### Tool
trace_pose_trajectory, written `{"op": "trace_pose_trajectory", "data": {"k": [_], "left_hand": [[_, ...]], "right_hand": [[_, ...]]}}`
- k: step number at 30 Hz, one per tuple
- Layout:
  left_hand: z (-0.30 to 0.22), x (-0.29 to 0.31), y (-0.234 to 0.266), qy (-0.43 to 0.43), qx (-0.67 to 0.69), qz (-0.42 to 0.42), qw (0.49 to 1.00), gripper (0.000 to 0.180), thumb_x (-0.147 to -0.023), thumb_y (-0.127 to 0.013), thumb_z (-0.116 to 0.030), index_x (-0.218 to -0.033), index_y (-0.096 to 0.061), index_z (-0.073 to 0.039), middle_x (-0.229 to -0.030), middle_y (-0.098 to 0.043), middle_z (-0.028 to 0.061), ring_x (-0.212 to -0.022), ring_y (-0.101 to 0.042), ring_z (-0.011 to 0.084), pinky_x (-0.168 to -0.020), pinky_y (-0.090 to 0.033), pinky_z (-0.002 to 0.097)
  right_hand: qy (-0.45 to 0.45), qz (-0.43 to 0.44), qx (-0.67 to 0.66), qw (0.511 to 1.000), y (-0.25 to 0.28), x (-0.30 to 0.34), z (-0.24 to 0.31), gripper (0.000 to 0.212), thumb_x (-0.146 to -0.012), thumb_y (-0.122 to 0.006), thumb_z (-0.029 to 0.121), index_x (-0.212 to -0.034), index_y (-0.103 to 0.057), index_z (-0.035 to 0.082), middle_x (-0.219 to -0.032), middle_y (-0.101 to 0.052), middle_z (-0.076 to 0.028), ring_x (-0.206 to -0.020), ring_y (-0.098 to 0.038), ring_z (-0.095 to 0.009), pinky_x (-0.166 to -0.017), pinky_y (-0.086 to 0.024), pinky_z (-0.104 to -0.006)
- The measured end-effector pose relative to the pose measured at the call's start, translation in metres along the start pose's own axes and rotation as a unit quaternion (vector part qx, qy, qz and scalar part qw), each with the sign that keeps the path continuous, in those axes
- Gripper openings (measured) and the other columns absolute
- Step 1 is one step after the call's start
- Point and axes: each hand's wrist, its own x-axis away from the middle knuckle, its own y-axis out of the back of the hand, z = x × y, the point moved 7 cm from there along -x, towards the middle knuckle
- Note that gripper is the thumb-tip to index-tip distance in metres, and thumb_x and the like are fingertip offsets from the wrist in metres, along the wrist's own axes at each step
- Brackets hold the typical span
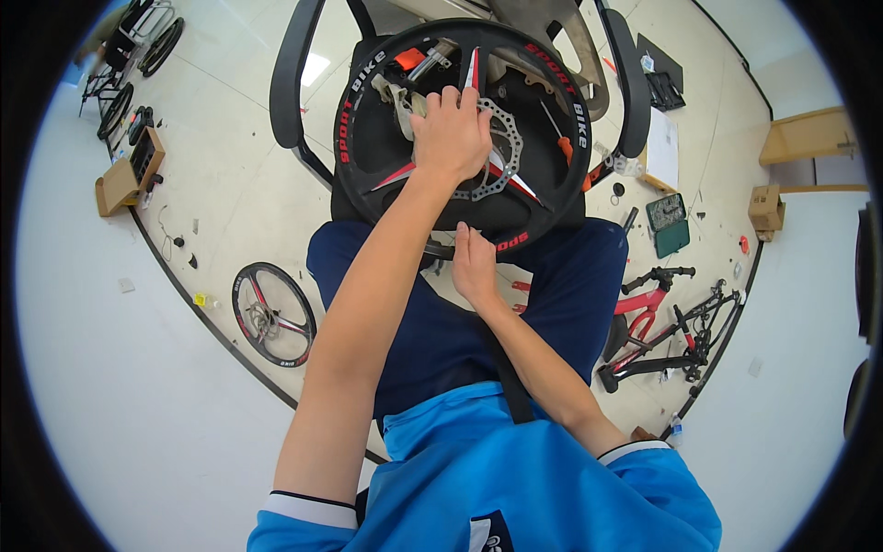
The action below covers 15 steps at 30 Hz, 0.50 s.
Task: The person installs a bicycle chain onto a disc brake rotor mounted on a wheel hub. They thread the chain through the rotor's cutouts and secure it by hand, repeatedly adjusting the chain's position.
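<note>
A black bicycle wheel (572, 166) with red-and-white spokes lies flat across the black chair in front of my knees. At its hub sits a silver brake disc (515, 138) with a perforated edge. My left hand (451, 136) rests palm down over the disc's left part, fingers bent and close together; it hides the hub. Around the near rim my right hand (474, 267) is closed, thumb on top. Through the wheel's openings show a screwdriver (564, 145) with an orange handle, a metal tool (430, 61) and a crumpled pale cloth (394, 97) on the seat.
Chair armrests (287, 87) flank the wheel. A second wheel (274, 315) lies on the floor at left. Bike frames (648, 317) and a green tool case (668, 225) are at right. An open cardboard box (131, 175) stands far left.
</note>
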Motion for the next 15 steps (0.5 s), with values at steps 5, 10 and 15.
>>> {"op": "trace_pose_trajectory", "data": {"k": [5, 10, 15], "left_hand": [[0.003, 0.0, -0.003, 0.013, -0.013, 0.039, 0.999, 0.04, -0.098, -0.059, -0.04, -0.125, -0.06, -0.011, -0.121, -0.059, 0.01, -0.114, -0.056, 0.032, -0.088, -0.045, 0.0556], [0.023, 0.001, 0.014, 0.05, 0.108, -0.021, 0.993, 0.054, -0.095, -0.062, -0.048, -0.132, -0.058, -0.009, -0.131, -0.059, 0.0132, -0.125, -0.052, 0.033, -0.102, -0.038, 0.0559], [0.058, 0.025, 0.013, 0.13, 0.233, -0.047, 0.963, 0.049, -0.096, -0.063, -0.041, -0.13, -0.057, -0.006, -0.131, -0.06, 0.017, -0.124, -0.053, 0.0364, -0.102, -0.04, 0.0515]], "right_hand": [[0.024, 0.044, -0.005, 0.999, 0.006, -0.002, -0.01, 0.042, -0.107, -0.048, 0.026, -0.081, -0.055, -0.005, -0.072, -0.059, -0.03, -0.072, -0.059, -0.051, -0.064, -0.043, -0.0538], [-0.025, 0.083, -0.074, 0.994, 0.014, -0.017, -0.005, 0.038, -0.106, -0.05, 0.03, -0.089, -0.057, -0.003, -0.067, -0.059, -0.022, -0.064, -0.062, -0.037, -0.063, -0.047, -0.0442], [-0.024, 0.104, -0.148, 0.983, 0.013, -0.042, 0.004, 0.036, -0.108, -0.047, 0.03, -0.089, -0.056, 0.001, -0.064, -0.054, -0.005, -0.058, -0.052, -0.014, -0.057, -0.042, -0.0307]]}}
